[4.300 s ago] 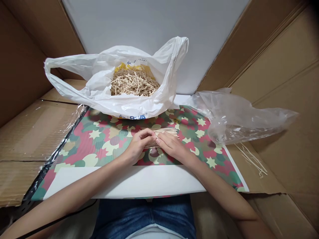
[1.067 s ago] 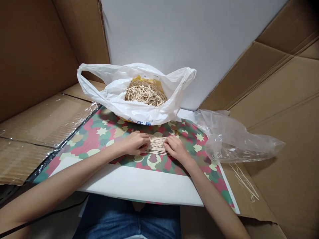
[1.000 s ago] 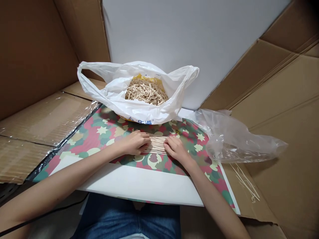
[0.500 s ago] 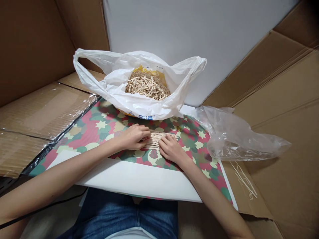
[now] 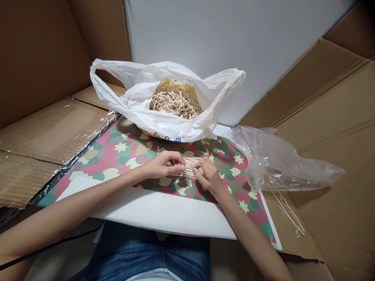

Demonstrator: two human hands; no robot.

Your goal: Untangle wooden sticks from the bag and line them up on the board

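Pinching its fingers together, the left hand sits at the left end of a flat row of wooden sticks on a patterned sheet; the right hand pinches likewise at the row's right end, what it grips unclear.

Enclosure built from brown corrugated cardboard panels: a left wall and a right wall, creased and folded at the seams. A smooth white board closes the back. Low on the left, a cardboard ledge lies under glossy clear plastic film; a thin black cable runs below. Light is even and diffuse.
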